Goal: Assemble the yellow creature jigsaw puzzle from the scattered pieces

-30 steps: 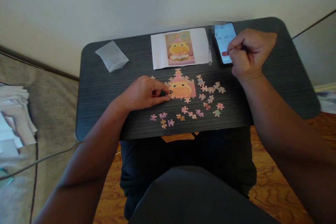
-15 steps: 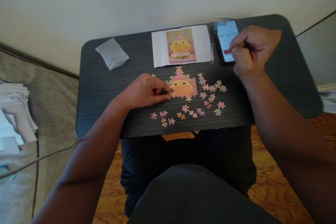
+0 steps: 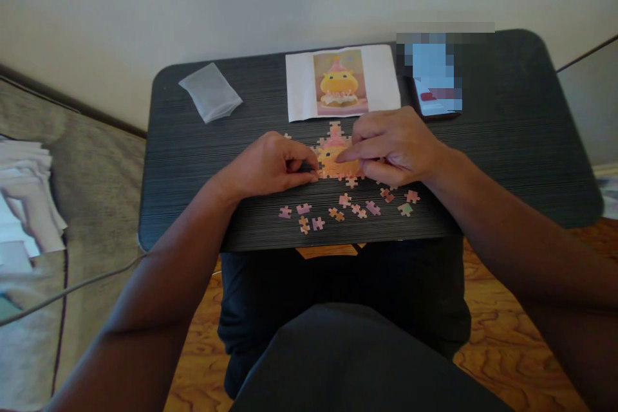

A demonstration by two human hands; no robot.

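Observation:
A partly assembled jigsaw puzzle (image 3: 332, 170) of a yellow cartoon animal in a pink hat lies on the dark table. At its lower left edge, the thumb and fingers of my left hand (image 3: 275, 166) are pinched on an edge piece, which they largely cover. From the other side, my right hand (image 3: 398, 145) reaches over the puzzle, its index finger stretched onto the yellow face and its thumb apart below. Nothing shows in that hand, which hides the puzzle's right part. Several loose puzzle pieces (image 3: 373, 208) are scattered nearer to me.
Behind the puzzle lies a white sheet with a reference picture (image 3: 340, 84). A phone (image 3: 432, 87), partly pixelated, rests to its right. On the left is a clear plastic bag (image 3: 211, 93). The table (image 3: 188, 148) has a wall behind it, and a cable (image 3: 96, 277) runs by its left corner.
My right hand has left the phone and come down and left onto the puzzle, its index finger now extended. My left hand stays at the puzzle's left edge. The view has shifted slightly.

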